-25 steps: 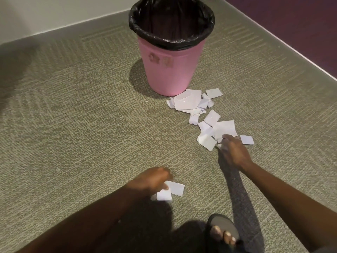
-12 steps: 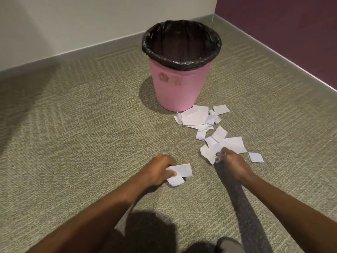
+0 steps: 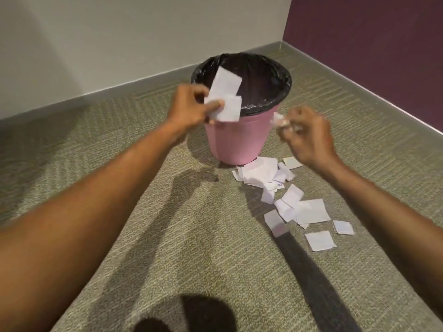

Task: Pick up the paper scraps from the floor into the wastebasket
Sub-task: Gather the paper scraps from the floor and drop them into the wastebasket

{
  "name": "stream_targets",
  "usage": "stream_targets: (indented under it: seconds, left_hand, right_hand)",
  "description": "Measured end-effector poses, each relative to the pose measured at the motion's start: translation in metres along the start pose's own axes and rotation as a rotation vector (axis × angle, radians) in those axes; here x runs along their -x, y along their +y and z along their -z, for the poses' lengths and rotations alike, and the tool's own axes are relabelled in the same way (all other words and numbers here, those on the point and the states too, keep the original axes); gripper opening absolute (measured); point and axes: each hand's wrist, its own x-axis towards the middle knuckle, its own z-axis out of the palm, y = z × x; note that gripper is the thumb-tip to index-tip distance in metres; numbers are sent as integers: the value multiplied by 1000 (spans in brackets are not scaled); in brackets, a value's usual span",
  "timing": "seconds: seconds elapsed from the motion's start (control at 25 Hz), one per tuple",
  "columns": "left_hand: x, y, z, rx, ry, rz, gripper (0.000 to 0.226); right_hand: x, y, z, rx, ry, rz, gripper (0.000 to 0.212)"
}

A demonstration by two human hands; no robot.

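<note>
1. Your left arm (image 3: 100,207) comes in from the 8 o'clock edge of the view and stretches almost straight toward the centre. Your left hand (image 3: 189,106) is raised off the floor, in front of the near left rim of the wastebasket (image 3: 239,142).
2. The thumb and fingers of that hand pinch a small sheaf of white paper scraps (image 3: 225,92). The pieces fan upward toward 1 o'clock, across the basket's open mouth.
3. Your right arm (image 3: 388,207) enters from 4 o'clock. Your right hand (image 3: 309,137) is also lifted, just beside the basket at its 3 o'clock side, and is blurred.
4. Its fingers are curled round a small crumpled scrap (image 3: 279,121), which pokes out at the hand's 10 o'clock. The blur hides the exact grip.
5. The wastebasket is pink, with a black bag liner (image 3: 266,75) folded over its rim. It stands upright on grey-green carpet (image 3: 119,164) just above centre, near the corner of the room.
6. Loose scraps (image 3: 309,212) lie on the carpet. A pile touches the basket's foot, and others trail away toward 4 o'clock, between the basket and your right forearm.
</note>
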Motion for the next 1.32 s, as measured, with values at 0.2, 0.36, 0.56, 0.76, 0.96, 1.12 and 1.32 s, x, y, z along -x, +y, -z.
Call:
stream_targets:
  seconds: [0.2,0.36,0.56,0.76,0.96,1.12,1.32]
  left_hand:
    - [-86,31,9,-124,107,15,21]
    - [-121,36,-4,-302,53,74,33]
    - [-107,31,-18,-294,186,-62,18]
    - [-13,-18,-62,-134,125,-205,27]
    - [75,-114,-133,-488,-621,-179,10]
    - [101,-145,-173,-777,-799,-302,53]
    - [107,-136,-219,-1028,-917,-355,99]
  right_hand:
    - [-113,-38,-11,-126,37,-97,12]
    - [-144,-36,-11,-220,-181,-235,39]
    - [-136,-23,1,-271,-52,-215,25]
    - [-44,35,17,-211,-98,-331,15]
    - [67,146,18,295,-619,-455,60]
    - [123,199,19,477,-807,-659,114]
    - [161,212,-1,513,-798,-776,147]
